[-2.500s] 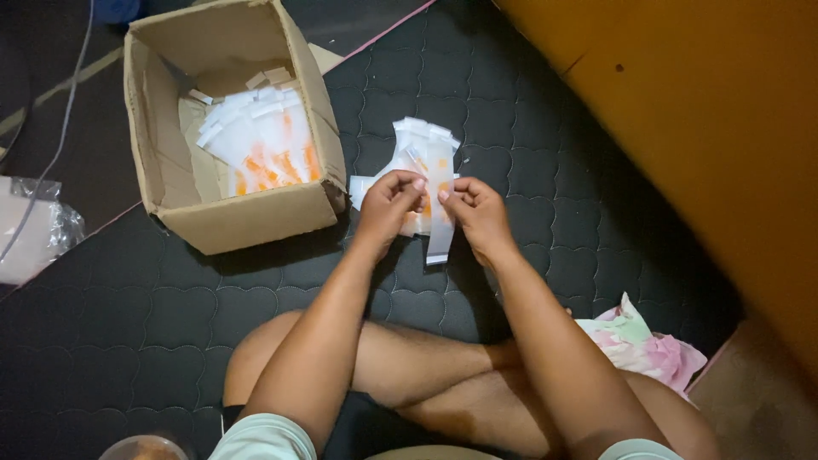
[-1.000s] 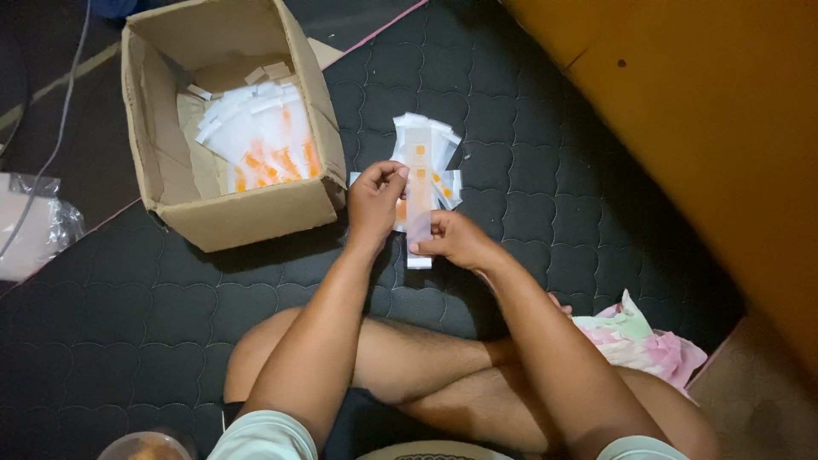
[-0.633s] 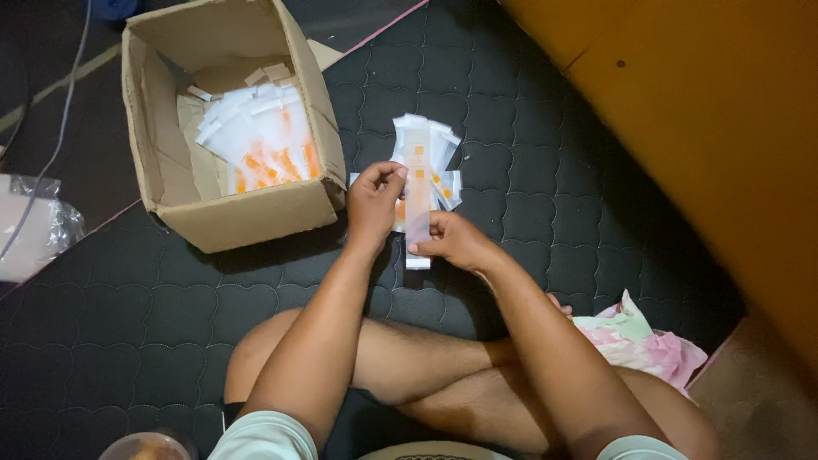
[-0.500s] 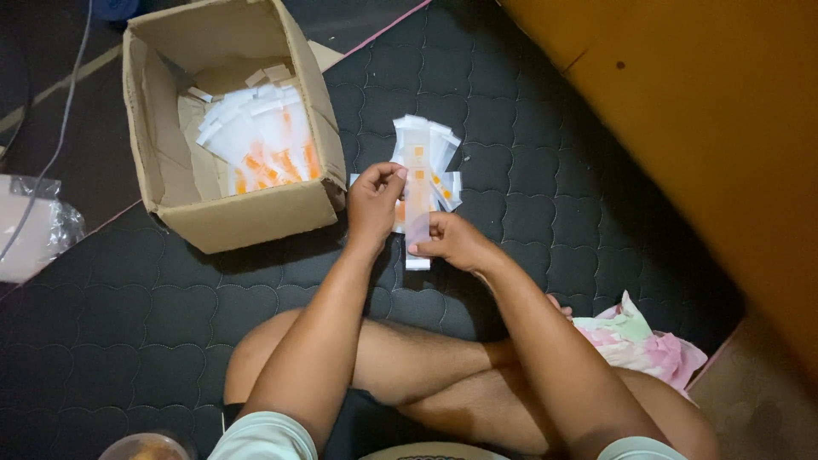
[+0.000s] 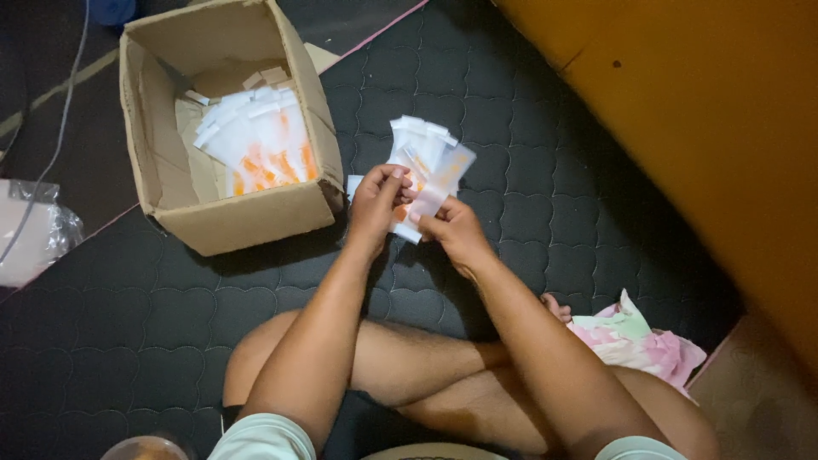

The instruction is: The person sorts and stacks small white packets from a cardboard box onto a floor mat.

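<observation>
The left hand (image 5: 375,200) grips a fanned stack of packets (image 5: 417,149) above the dark quilted mattress (image 5: 528,213), just right of the box (image 5: 239,217). The right hand (image 5: 452,230) pinches one clear packet (image 5: 443,183) at its lower end, tilted against the stack. More packets lie in the box.

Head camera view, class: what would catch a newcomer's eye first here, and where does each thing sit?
At the centre, the left hand and right hand hold a fan of white packets with orange marks above the dark quilted mat. To the upper left stands an open cardboard box with a pile of similar packets inside. A bright orange surface fills the upper right.
</observation>
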